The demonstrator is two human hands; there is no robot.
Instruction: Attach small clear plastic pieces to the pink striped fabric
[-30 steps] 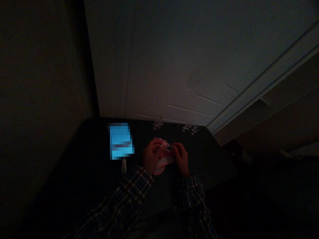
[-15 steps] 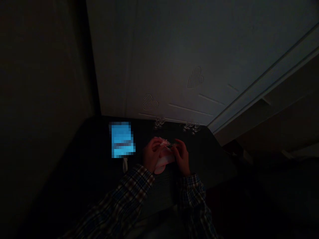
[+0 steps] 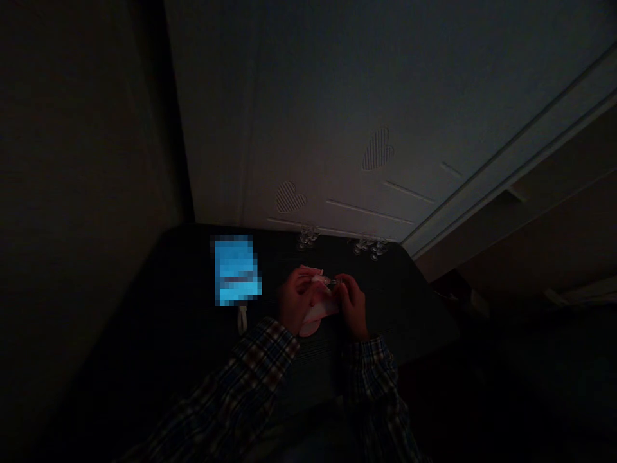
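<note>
In dim light, my left hand (image 3: 295, 301) is closed in a pinch on the left end of a small clear, shiny piece (image 3: 328, 281). Its other end sits between the fingertips of my right hand (image 3: 353, 306), also closed. The kind of piece is too dark and small to tell. Under and between both hands lies a pink and white item (image 3: 322, 310), flat on the dark tabletop (image 3: 395, 305); my hands cover part of it.
Small clear, shiny pieces lie in one cluster (image 3: 307, 236) and another cluster (image 3: 371, 247) by the wall. To the left is a glowing, pixelated blue rectangle (image 3: 236, 267) with a pale strap (image 3: 242, 319) below it. A pale panel with raised hearts (image 3: 378, 149) rises behind the table.
Both hands stay nearly in place, shifting only slightly. The shiny piece between the fingertips now shows more plainly, and the pinkish glow on it has dimmed.
</note>
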